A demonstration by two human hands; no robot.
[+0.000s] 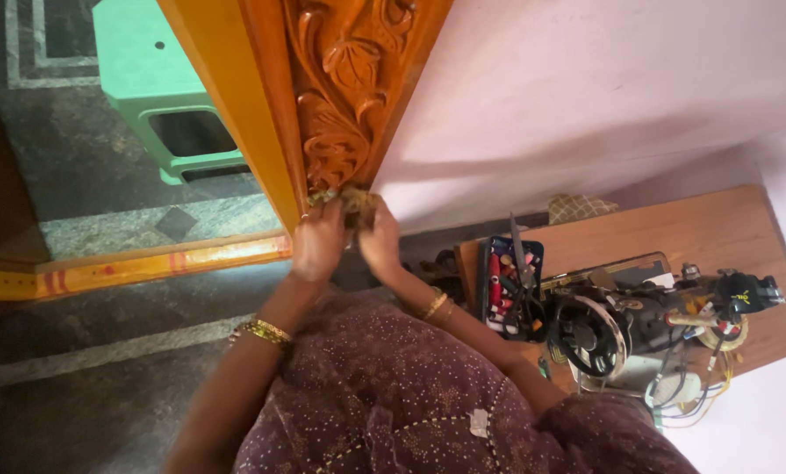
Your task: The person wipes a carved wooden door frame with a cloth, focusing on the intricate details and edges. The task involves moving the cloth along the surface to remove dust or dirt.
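Note:
Both my hands are raised to the lower part of a carved orange wooden door frame (340,96). My left hand (318,241) and my right hand (380,241) pinch a small greenish-gold piece of cloth (353,204) against the carving's bottom edge. Gold bangles ring both wrists. A purple dotted fabric (393,395) drapes over my arms and lap, hiding what lies below.
A black sewing machine (638,320) stands on a wooden table (717,228) at the right, beside a tray of thread spools and scissors (511,281). A green plastic stool (160,88) stands beyond the yellow threshold (129,268). The wall (586,88) is pale pink.

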